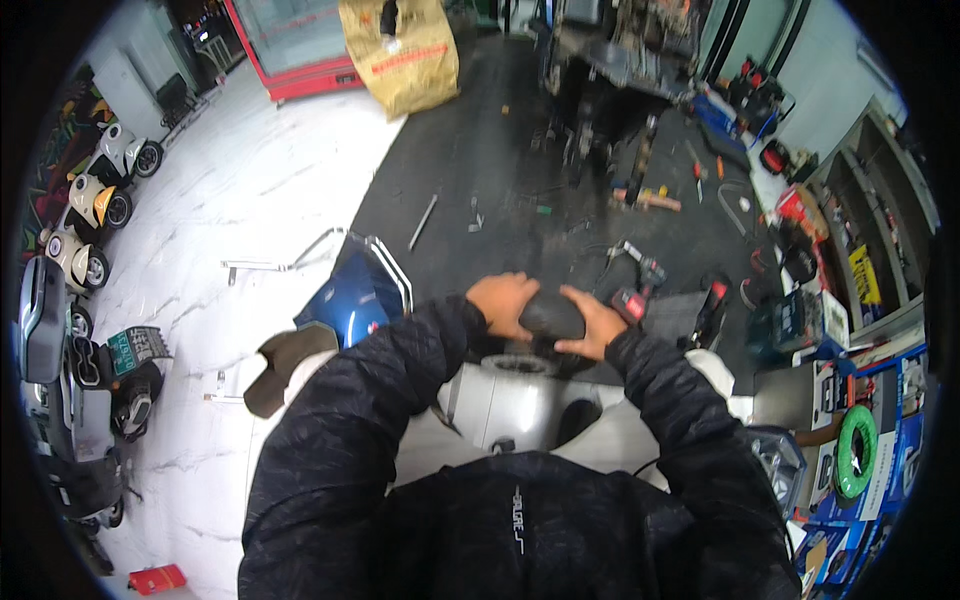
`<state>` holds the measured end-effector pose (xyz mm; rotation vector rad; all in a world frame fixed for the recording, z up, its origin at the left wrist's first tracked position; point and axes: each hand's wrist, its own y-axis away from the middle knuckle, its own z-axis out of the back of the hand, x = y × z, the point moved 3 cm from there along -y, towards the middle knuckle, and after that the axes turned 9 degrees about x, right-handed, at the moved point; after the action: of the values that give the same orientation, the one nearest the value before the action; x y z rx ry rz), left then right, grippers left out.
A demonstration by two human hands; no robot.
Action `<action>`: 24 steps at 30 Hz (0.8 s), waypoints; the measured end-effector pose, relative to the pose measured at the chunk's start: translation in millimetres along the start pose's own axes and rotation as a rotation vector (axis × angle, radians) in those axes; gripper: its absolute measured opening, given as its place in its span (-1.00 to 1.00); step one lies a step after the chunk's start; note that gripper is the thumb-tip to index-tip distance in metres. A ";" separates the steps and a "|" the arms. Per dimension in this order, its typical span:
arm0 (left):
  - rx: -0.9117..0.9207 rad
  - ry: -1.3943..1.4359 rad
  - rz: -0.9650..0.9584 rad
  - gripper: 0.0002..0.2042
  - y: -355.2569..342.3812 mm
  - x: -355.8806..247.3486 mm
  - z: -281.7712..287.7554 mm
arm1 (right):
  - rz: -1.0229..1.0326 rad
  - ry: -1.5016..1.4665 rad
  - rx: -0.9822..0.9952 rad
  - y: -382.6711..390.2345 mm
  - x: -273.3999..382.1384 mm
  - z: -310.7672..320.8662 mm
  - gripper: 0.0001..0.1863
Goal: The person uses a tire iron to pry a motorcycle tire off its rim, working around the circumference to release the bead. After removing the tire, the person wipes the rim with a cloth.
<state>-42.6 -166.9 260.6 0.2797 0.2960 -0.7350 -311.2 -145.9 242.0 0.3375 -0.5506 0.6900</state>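
In front of my body, both hands grip a dark, rounded, smooth piece [553,316] from its two sides; its exact kind cannot be told. My left hand [503,303] is closed on its left edge, fingers at the far side. On the right edge, my right hand [594,325] clasps it with thumb and fingers apart around it. Just below, toward me, lies a white scooter body [500,405] with a pale round part [518,364]. A red and black power tool [628,303] lies close beyond my right hand.
To the left, a blue panel [348,297], a silver tube frame [392,270] and a brown mat [272,372] lie on the floor. Tools are scattered over the black mat [440,170]. Parked scooters [85,262] line the left; boxes and a green coil [857,452] fill the right.
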 end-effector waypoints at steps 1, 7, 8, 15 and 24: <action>-0.015 -0.014 -0.043 -0.09 1.1 -6.7 9.9 | 0.035 0.060 -0.063 -1.2 8.7 6.5 0.20; -0.185 -0.031 -0.061 -0.10 34.3 -34.9 106.4 | 0.084 0.242 -0.127 7.8 96.9 104.8 0.05; -0.247 -0.020 -0.102 -0.11 41.3 -42.0 133.3 | 0.108 0.305 -0.150 8.3 118.8 138.6 0.02; -0.729 -0.131 -0.257 -0.21 128.3 -129.0 352.4 | 0.489 0.422 -0.448 33.8 261.0 348.8 -0.04; -0.482 0.126 0.010 -0.32 37.3 -26.4 221.2 | 0.290 0.217 -0.401 -33.1 140.2 188.8 0.02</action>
<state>1.2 -201.8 479.4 -0.1308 0.5789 -0.6156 -267.9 -187.0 471.9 -0.1951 -0.5205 0.8634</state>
